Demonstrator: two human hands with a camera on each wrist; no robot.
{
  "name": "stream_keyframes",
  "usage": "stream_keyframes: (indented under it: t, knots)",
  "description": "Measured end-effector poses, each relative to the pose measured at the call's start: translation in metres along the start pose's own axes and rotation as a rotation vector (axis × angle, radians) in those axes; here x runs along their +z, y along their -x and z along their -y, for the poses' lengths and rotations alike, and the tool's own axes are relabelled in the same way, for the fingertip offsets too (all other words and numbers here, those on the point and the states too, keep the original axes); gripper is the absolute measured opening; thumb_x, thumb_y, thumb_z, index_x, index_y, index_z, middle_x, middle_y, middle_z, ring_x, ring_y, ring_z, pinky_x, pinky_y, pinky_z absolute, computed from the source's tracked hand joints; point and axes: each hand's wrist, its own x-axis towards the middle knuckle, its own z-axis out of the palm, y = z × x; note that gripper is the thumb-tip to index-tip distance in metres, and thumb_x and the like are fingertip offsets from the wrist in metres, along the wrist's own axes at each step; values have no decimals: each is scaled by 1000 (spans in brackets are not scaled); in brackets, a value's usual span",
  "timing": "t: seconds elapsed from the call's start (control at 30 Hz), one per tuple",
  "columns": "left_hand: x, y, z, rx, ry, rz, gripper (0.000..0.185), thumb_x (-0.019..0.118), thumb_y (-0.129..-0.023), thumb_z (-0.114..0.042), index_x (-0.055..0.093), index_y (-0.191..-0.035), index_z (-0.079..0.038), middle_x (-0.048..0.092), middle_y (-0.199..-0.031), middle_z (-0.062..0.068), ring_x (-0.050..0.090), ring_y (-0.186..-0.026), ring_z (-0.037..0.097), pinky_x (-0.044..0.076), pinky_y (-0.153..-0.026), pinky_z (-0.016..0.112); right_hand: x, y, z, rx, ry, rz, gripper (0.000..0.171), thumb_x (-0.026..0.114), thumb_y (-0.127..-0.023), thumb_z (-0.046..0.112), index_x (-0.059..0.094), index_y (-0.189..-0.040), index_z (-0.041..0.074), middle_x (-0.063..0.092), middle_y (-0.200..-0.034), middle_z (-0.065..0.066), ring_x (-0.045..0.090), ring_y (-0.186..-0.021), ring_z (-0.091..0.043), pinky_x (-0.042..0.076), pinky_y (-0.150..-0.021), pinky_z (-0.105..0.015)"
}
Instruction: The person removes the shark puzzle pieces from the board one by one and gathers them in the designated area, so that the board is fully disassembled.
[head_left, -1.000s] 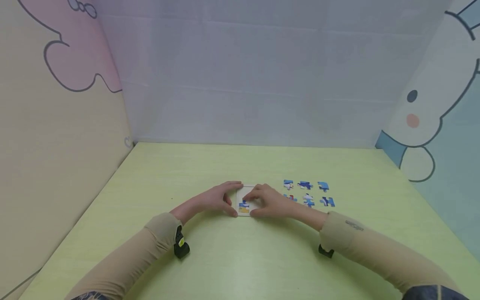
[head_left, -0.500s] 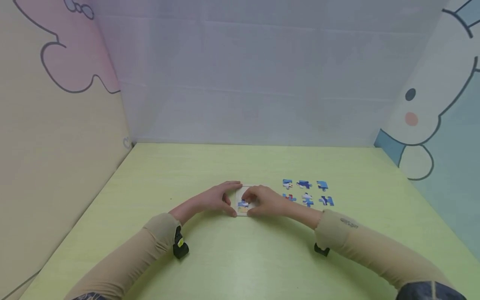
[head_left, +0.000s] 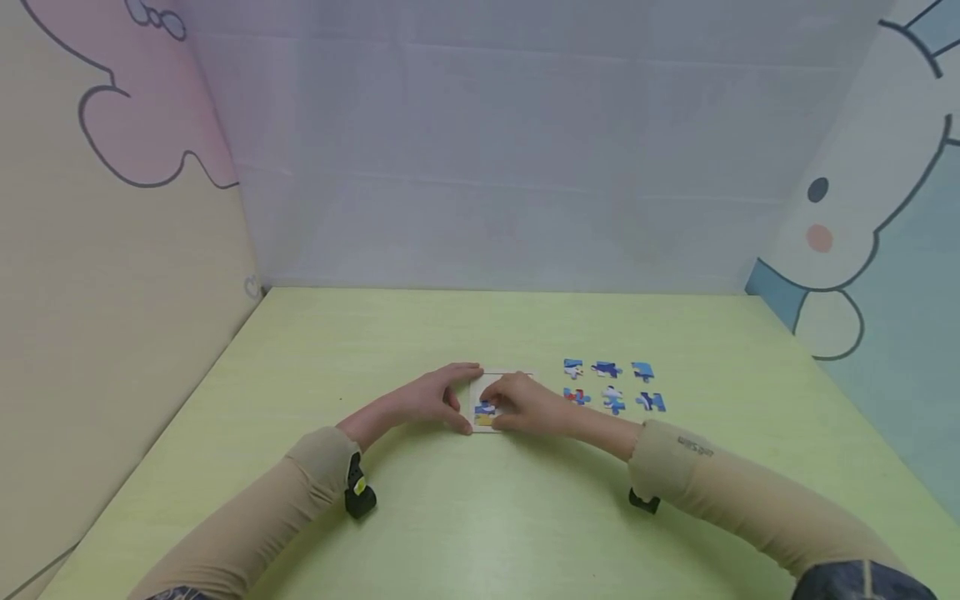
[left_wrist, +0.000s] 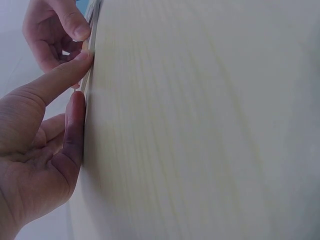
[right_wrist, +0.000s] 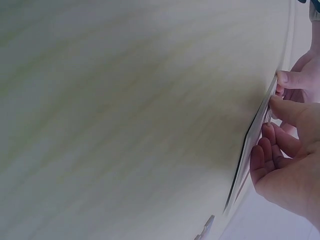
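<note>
A small white puzzle tray (head_left: 487, 383) lies flat on the table, with joined blue and yellow puzzle pieces (head_left: 483, 419) in its near left corner. My left hand (head_left: 427, 397) grips the tray's left side, thumb at the near corner and forefinger at the far one. Over the tray, my right hand (head_left: 534, 406) has its thumb and forefinger brought together, and in the right wrist view they pinch a thin puzzle piece (right_wrist: 269, 118) by its edges. That piece's picture is mostly hidden by the fingers. The right hand also covers much of the tray's right half.
Several loose puzzle pieces (head_left: 612, 400) lie in two rows to the right of the tray, mostly blue, one with red (head_left: 577, 396). The pale table (head_left: 480, 517) ends at a grey back wall (head_left: 480, 167), with printed panels on both sides.
My right hand has shifted slightly left over the tray, its fingertips drawn closer together above the joined pieces. The left hand keeps its place at the tray's side.
</note>
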Motion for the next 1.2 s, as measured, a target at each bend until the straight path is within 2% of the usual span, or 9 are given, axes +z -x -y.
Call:
stream_keyframes:
  t: [0.3,0.53,0.73,1.03,1.2]
  knots:
    - [1,1,-2,2,-6,-4,93,85,-77,-18,34,-155,-12,22,-165,5,56,-85,11,47,-79,25,-1,7,3,25,34,-50,36,71,-89,14,64,-121,1,68,-110,-8,53,-100,-19,43,-93,-35]
    - [0,0,-1,4,-12,-9,94,85,-76,-19,34,-154,-13,22,-165,6,56,-84,11,47,-78,25,-17,15,6,36,32,-99,35,67,-94,18,61,-126,5,63,-109,-5,52,-103,-19,45,-91,-34]
    - [-1,0,-2,-9,-10,-6,94,86,-76,-21,34,-154,-13,22,-165,5,56,-83,11,47,-79,26,-31,24,9,17,36,-164,37,67,-94,19,59,-127,6,62,-111,-6,51,-104,-21,45,-92,-38]
    - [0,0,-3,-18,-24,-9,94,86,-76,-21,35,-154,-14,24,-165,5,56,-83,11,46,-80,26,-38,46,5,-3,60,-242,37,70,-92,19,59,-126,6,62,-112,-5,51,-106,-23,46,-92,-39]
    - [0,0,-2,-19,-18,-14,94,86,-76,-20,35,-154,-14,24,-165,5,56,-83,10,46,-81,26,-37,61,-2,-9,37,-264,35,74,-88,18,63,-119,7,63,-108,-3,53,-103,-24,49,-86,-36]
